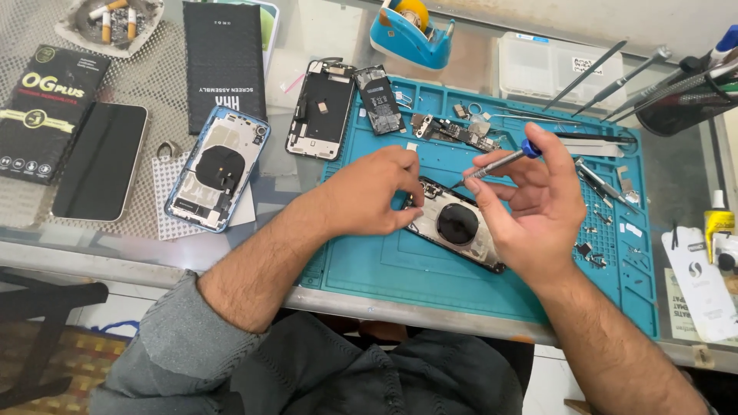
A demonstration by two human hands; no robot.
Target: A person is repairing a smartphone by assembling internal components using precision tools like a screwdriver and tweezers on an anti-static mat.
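An opened phone housing with a round black coil lies on a teal work mat. My left hand rests on the housing's upper left corner, fingers pinched at its edge. My right hand holds a small screwdriver with a blue cap, its tip pointing down-left toward the top of the housing. A circuit board and a battery lie on the mat's far side.
A blue phone back shell, a screen frame, a dark phone and black boxes lie to the left. Blue tape dispenser, tweezers, tool cup and small bottle sit behind and right. Tiny screws dot the mat's right side.
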